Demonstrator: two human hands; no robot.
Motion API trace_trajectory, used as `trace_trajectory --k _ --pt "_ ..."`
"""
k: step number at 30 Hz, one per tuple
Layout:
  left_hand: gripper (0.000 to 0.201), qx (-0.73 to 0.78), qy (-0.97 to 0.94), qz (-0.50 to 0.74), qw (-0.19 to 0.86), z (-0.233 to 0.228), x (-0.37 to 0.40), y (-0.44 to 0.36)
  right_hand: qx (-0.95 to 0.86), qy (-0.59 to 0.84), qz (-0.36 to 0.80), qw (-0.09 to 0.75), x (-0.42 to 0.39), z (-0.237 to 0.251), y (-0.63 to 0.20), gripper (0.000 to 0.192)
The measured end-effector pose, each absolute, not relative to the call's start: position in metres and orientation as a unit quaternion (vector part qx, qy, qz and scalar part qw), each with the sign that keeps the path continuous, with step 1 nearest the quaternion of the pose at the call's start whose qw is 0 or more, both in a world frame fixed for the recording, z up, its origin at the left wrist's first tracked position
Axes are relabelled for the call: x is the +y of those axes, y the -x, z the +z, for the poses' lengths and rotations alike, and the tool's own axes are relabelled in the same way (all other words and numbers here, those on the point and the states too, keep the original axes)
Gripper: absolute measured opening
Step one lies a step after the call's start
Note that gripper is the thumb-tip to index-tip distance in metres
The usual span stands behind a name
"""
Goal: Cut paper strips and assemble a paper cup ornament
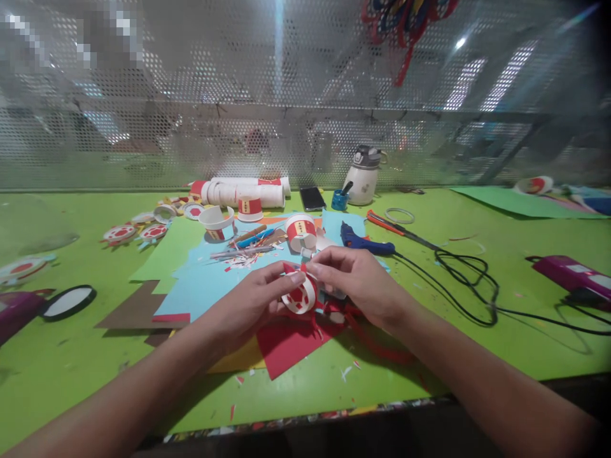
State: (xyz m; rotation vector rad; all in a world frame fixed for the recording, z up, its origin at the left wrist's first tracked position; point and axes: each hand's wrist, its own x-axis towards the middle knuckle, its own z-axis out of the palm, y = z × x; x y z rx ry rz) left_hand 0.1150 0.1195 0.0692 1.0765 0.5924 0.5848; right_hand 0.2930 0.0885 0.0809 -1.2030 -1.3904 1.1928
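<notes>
The small red-and-white paper cup ring [300, 298] sits near the green worktop's [477, 356] front edge, pinched between left hand [258, 304] and right hand [356, 280]; light, flimsy (easily crushed), best held by its rim. Red paper sheet [286, 350] lies beneath.

Both bare forearms come in from the bottom corners, converging mid-frame. Left hand [258, 299]: palm turned inward, fingers curled, thumb and forefinger pinched at the tip. Right hand [356, 280]: back up, knuckles raised, thumb and forefinger pinched too. The pinch points meet, fingertips touching. Wrists are slightly bent, hands low over the surface.
</notes>
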Motion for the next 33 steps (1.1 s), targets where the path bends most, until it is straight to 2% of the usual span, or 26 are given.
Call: trace_trajectory --k 5,10,22,33 --pt "0.021 0.268 -0.535 0.263 0.757 0.067 0.117 -0.115 -0.608 0.486 0.423 0.464 0.087 0.083 -0.289 0.026" --pt "0.025 0.282 -0.555 0.259 0.738 0.066 0.117 -0.115 -0.621 0.497 0.392 0.462 0.084 0.085 -0.287 0.015" --pt "0.031 0.309 -0.571 0.259 0.715 0.072 0.114 -0.116 -0.601 0.505 0.394 0.479 0.08 0.081 -0.283 0.013" --pt "0.026 0.316 -0.581 0.259 0.704 0.071 0.114 -0.116 -0.601 0.515 0.383 0.476 0.077 0.081 -0.281 0.014"
